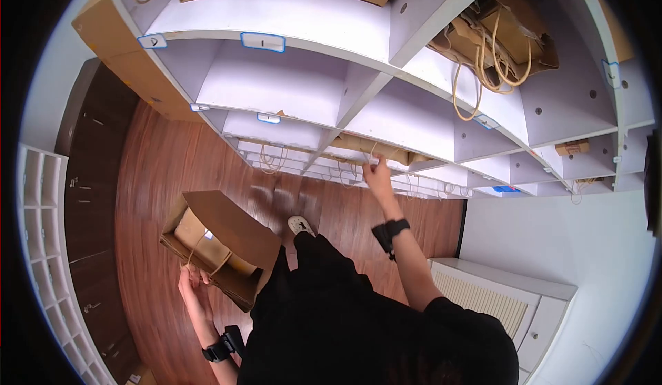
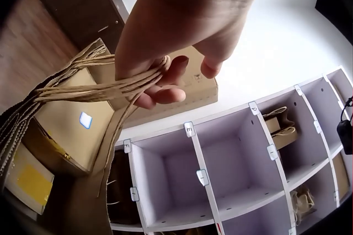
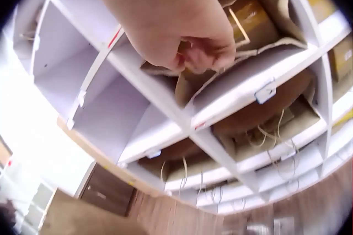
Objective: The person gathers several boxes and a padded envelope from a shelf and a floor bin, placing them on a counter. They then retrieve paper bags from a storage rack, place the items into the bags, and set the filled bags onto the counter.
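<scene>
From my left hand (image 1: 195,285) hangs a brown paper bag (image 1: 238,230), low on my left side. Its twisted cord handles (image 2: 94,89) run in a bunch through the curled fingers. Inside the open bag lie cardboard boxes, one (image 2: 74,119) with a small white label and another with yellow tape (image 2: 34,185). My right hand (image 1: 379,181) reaches into the shelf unit, fingers curled at the upper edge of a second paper bag (image 3: 284,42). That bag sits in a compartment and holds a box with yellow-brown tape (image 3: 256,23). The hand hides part of the bag's rim.
The white shelf unit (image 1: 303,43) has labelled compartments. More paper bags (image 1: 507,47) with handles hanging over the edge stand in some of them. Dark cabinets (image 1: 89,199) line the left, a white louvred cabinet (image 1: 545,330) stands right, and wooden floor (image 1: 155,178) lies below.
</scene>
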`<state>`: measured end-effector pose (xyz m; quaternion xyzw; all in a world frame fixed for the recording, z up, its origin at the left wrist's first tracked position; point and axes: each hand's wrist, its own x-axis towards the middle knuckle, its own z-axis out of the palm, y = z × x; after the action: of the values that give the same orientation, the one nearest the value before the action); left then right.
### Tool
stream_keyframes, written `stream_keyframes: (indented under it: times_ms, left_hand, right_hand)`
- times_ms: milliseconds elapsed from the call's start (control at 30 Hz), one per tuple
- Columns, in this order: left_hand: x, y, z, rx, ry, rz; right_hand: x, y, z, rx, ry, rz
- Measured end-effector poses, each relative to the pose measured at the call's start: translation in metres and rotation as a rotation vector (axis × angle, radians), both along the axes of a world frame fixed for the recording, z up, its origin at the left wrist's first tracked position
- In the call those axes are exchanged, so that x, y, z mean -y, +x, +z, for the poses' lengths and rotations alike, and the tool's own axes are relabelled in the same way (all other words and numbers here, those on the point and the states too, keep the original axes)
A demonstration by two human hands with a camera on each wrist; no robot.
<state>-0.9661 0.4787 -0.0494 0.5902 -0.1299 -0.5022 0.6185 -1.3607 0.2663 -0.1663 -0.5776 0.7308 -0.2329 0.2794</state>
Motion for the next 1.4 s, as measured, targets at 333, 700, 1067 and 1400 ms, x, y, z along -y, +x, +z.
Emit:
stream_keyframes:
  times_ms: [333, 700, 1067, 1400]
  left_hand:
    - [-0.021, -0.069, -0.006, -0.083, 0.05, 0.125]
    - [-0.113, -0.055, -0.005, -0.038, 0.011, 0.094]
    - [-0.3, 0.015, 0.003, -0.023, -0.12, 0.2]
    - [-0.395, 0.064, 0.021, -0.074, -0.253, 0.585]
  right_hand:
    - [-0.12, 0.044, 0.03, -0.26, 0.204, 0.518]
    - [-0.171, 0.135, 0.189, -0.02, 0.027, 0.798]
    - [-0.305, 0.286, 0.17, 0.366, 0.15, 1.034]
    - [-0.46, 0.439, 0.161, 0.401, 0.507, 1.959]
